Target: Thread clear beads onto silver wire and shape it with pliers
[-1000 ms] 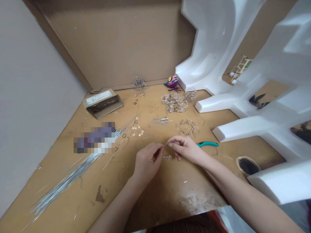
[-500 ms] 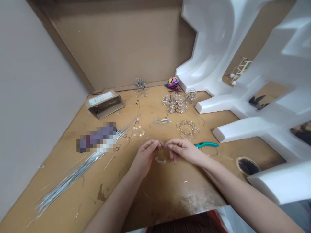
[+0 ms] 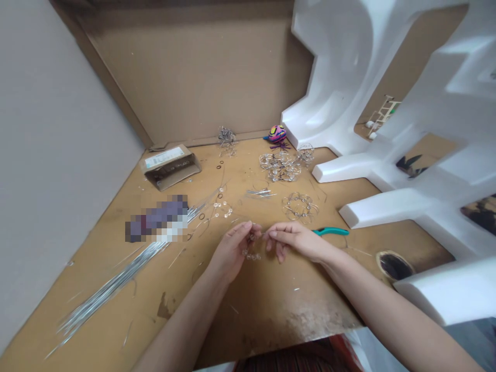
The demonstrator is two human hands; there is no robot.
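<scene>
My left hand [image 3: 234, 253] pinches a thin wire strung with small clear faceted beads [image 3: 251, 254], and the beads hang just below its fingertips. My right hand [image 3: 294, 240] lies close by, with its fingertips pointing at the left hand. Whether those fingertips grip the wire is too fine to see. Teal-handled pliers [image 3: 331, 231] lie just beyond my right hand on the worn wooden worktop [image 3: 271, 305].
Wire-and-bead balls [image 3: 300, 208] and a tangled heap [image 3: 279, 168] lie ahead. A bundle of silver wire rods [image 3: 116, 281] spreads left, by a pixelated object [image 3: 157, 219]. A cardboard box [image 3: 170, 166] sits near cardboard walling, and white foam shapes [image 3: 387, 206] rise right.
The bead string has gone from a low arc to hanging closer under my left hand's fingertips. My hands have drawn slightly apart, and the view has shifted a little.
</scene>
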